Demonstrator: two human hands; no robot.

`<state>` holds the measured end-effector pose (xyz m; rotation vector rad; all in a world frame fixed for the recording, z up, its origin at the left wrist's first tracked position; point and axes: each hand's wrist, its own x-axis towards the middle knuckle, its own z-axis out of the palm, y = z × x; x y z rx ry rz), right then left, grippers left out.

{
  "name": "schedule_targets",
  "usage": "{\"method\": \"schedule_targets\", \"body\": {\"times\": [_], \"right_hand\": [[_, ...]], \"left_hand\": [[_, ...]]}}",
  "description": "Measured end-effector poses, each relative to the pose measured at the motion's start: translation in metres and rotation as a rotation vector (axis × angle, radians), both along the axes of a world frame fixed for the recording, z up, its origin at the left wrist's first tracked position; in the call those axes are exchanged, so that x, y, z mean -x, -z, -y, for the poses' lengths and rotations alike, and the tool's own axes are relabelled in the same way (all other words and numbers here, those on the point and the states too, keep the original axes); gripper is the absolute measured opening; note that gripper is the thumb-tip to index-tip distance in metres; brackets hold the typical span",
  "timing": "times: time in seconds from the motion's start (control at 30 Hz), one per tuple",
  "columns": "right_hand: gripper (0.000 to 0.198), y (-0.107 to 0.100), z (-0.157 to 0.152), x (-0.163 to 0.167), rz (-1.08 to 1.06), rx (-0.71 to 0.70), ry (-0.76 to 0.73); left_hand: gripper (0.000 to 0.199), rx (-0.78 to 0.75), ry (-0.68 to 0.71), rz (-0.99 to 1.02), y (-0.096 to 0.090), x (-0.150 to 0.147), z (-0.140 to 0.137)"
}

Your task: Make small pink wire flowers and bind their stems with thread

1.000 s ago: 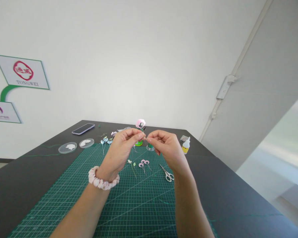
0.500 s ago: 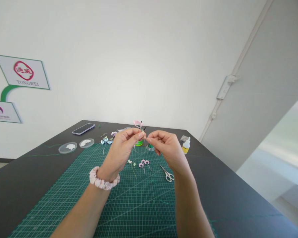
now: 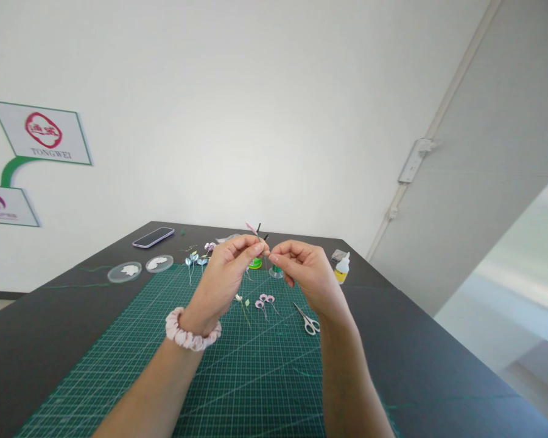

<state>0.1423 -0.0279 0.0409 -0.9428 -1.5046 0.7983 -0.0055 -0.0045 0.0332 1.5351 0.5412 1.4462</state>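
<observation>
Currently, the left hand (image 3: 223,271) is pinched on the stem of a pink petal (image 3: 251,228), which leans up above its fingertips, over the far part of the desk (image 3: 420,347). The right hand (image 3: 308,267) has thumb and finger pinched together just beside them; whether it grips anything is too small to tell.

Behind the hands, a green tin (image 3: 256,263) and a spool of green thread (image 3: 276,272) are partly hidden. Nearer, on the cutting mat (image 3: 256,383), lie a white flower (image 3: 238,298), some mauve flowers (image 3: 265,300) and the scissors (image 3: 310,326). Blue flowers (image 3: 195,261) sit beyond the left wrist, with two clear dishes (image 3: 114,274) holding white pieces and a phone (image 3: 153,237) farther left. A glue bottle (image 3: 342,269) stands upright right of the right hand.
</observation>
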Motion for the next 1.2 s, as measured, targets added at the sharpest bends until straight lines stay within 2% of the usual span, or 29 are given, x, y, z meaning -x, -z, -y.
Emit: {"method": "schedule_targets", "body": {"times": [0.17, 0.33, 0.67, 0.97, 1.1, 1.2], "right_hand": [[0.015, 0.0006, 0.0000, 0.0007, -0.050, 0.010, -0.029], [0.016, 0.0027, -0.0019, 0.0002, -0.098, 0.034, -0.088], [0.023, 0.0014, -0.0021, 0.0003, -0.209, 0.146, -0.239], [0.031, 0.0015, -0.0015, 0.0052, -0.244, 0.214, -0.315], [0.031, 0.0029, -0.0021, 0.0082, -0.284, 0.209, -0.353], [0.029, 0.0041, -0.0031, 0.0086, -0.290, 0.190, -0.329]], "left_hand": [[0.011, 0.034, 0.054, 0.022, 0.0024, 0.0009, -0.0024], [0.016, 0.064, 0.117, 0.036, -0.0003, 0.0004, -0.0005], [0.017, 0.126, 0.259, 0.079, -0.0004, -0.0013, 0.0005], [0.017, 0.139, 0.269, 0.075, 0.0006, -0.0007, -0.0003], [0.018, 0.143, 0.297, 0.101, -0.0008, -0.0013, 0.0010], [0.017, 0.152, 0.303, 0.107, -0.0012, -0.0021, 0.0009]]}}
